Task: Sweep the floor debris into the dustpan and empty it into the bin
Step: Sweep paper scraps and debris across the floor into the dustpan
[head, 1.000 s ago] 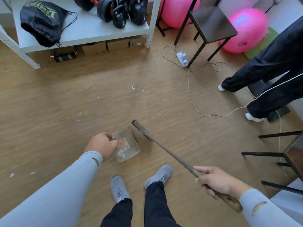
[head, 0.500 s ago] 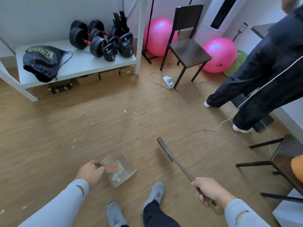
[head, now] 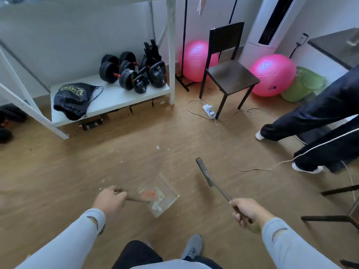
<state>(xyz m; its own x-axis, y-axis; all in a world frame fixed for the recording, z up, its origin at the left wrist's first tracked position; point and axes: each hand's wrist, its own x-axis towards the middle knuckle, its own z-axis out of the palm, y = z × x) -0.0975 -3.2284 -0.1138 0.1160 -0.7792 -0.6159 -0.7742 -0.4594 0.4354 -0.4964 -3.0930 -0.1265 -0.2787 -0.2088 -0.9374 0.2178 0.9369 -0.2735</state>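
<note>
My left hand [head: 109, 200] grips the thin handle of a clear dustpan [head: 165, 199], held just above the wooden floor; orange and pale scraps lie inside it. My right hand [head: 246, 211] grips the handle of a small dark broom [head: 204, 171], whose head points away from me, to the right of the pan and apart from it. Small white debris bits [head: 158, 147] lie on the floor farther out, and more debris [head: 103, 180] lies left of the pan. No bin is in view.
A white shelf [head: 108, 101] with weights and a black bag stands at the back left. A dark chair [head: 229, 72], two pink balls, and a power strip [head: 208, 111] with a trailing cable sit at the back. Another person's legs [head: 320, 133] stand at right.
The view has tilted up, showing more of the room. Both hands moved apart, the dustpan lifted and shifted, and the broom head swung right, away from the pan.
</note>
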